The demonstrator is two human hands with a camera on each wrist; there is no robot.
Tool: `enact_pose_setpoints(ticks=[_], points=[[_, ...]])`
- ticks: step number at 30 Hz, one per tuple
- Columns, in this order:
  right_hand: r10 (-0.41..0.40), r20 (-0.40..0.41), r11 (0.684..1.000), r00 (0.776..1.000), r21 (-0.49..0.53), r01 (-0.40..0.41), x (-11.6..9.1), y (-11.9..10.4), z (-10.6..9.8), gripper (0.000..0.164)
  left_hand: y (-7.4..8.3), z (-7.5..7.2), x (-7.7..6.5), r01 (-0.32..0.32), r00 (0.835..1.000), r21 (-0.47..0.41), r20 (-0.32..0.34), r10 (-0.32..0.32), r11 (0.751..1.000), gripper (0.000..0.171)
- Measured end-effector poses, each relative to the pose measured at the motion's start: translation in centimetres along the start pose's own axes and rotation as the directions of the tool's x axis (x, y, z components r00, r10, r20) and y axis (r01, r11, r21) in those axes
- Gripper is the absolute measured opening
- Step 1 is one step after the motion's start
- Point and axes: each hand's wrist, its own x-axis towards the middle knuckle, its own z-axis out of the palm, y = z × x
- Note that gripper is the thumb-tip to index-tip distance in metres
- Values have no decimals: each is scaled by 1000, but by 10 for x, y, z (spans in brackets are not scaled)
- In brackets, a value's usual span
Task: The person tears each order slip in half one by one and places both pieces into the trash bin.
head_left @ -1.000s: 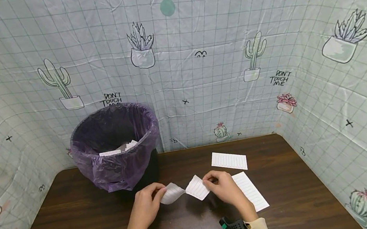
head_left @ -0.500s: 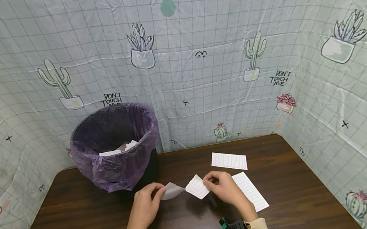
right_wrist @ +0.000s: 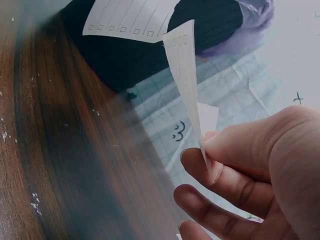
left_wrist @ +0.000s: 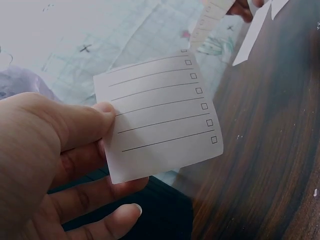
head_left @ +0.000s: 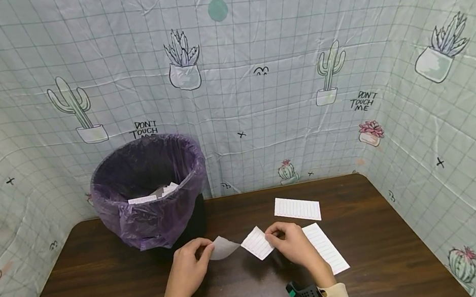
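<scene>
My left hand pinches a piece of white lined paper between thumb and fingers, above the table. Small checkboxes run along its right edge in the left wrist view. A second piece of lined paper is pinched by my right hand; the right wrist view shows it almost edge-on. The two pieces come together at one corner between my hands. Whether they are still joined there, I cannot tell. Beside my right hand lies a lined slip, with another lined slip farther back.
At the back left stands a dark bin lined with a purple bag. White paper pieces show inside it. The brown wooden table is bordered by a cactus-print cloth. Small white specks dot the tabletop.
The left piece of paper has tilted and shifted slightly in my left hand. My right hand has moved very slightly to the right. The two slips on the table lie as before.
</scene>
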Motion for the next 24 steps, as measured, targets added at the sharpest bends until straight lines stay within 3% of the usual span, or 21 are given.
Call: enact_pose_setpoints(ticks=[13, 24], points=[[26, -36, 999, 999, -21, -26, 2, 4, -4, 5, -7, -2, 0, -18, 1000, -18, -26, 18, 1000, 6], [24, -50, 999, 998, -21, -25, 2, 7, -7, 5, -10, -1, 1, 17, 1000, -8, 14, -17, 1000, 8]])
